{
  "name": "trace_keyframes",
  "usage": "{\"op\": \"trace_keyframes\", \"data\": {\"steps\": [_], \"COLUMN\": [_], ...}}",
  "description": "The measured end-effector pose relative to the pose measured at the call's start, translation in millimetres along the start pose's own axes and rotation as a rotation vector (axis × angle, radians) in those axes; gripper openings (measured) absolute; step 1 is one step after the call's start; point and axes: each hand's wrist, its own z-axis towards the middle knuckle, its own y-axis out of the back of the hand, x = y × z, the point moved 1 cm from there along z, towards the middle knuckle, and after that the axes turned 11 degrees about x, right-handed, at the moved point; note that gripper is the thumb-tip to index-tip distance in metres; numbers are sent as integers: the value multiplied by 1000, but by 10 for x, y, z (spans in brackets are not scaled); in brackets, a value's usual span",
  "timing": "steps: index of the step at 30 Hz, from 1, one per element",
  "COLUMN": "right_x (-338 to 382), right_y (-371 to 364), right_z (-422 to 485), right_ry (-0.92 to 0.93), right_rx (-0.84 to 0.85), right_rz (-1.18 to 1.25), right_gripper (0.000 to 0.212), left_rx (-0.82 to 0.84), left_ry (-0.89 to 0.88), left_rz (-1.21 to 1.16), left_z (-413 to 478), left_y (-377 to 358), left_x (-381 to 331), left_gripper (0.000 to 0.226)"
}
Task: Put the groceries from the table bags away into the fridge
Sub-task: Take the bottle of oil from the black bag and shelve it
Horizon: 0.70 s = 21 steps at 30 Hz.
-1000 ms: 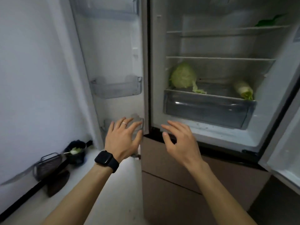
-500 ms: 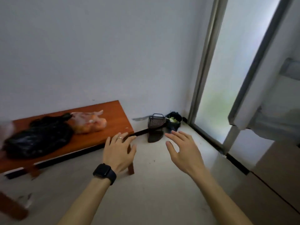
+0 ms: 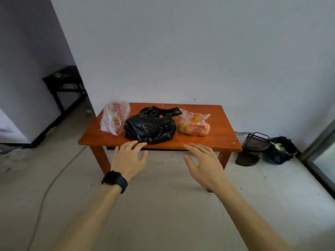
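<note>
A low red-brown wooden table (image 3: 224, 131) stands against the white wall with three bags on it. A black plastic bag (image 3: 150, 126) lies in the middle. To its left stands a clear bag with red items (image 3: 114, 118). To its right lies a clear bag of orange fruit (image 3: 194, 125). My left hand (image 3: 127, 159), with a ring and a black watch, hovers in front of the table's near edge, fingers spread, holding nothing. My right hand (image 3: 204, 164) hovers beside it, also spread and empty. The fridge is out of view.
A black wire basket (image 3: 253, 144) and a dark bag with green scraps (image 3: 280, 150) sit on the floor right of the table. A dark side table (image 3: 63, 82) stands at the back left. A cable (image 3: 52, 180) runs across the grey floor.
The view has swung left from the open fridge to the table, which now sits centred ahead. Both hands stay spread and empty in front of me.
</note>
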Motion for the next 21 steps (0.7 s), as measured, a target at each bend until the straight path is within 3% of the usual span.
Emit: {"op": "trace_keyframes", "data": {"steps": [10, 21], "right_x": [358, -155], "right_y": [-485, -828], "right_z": [1082, 2692], "right_ry": [76, 0], "right_rx": [102, 108], "right_rz": [33, 131], "right_gripper": [46, 44], "left_rx": [32, 128], "left_ry": [59, 9], "left_rz": [-24, 9], "left_z": [748, 2477], "left_y": [-23, -301], "left_x": [823, 1094], "left_gripper": [41, 43]}}
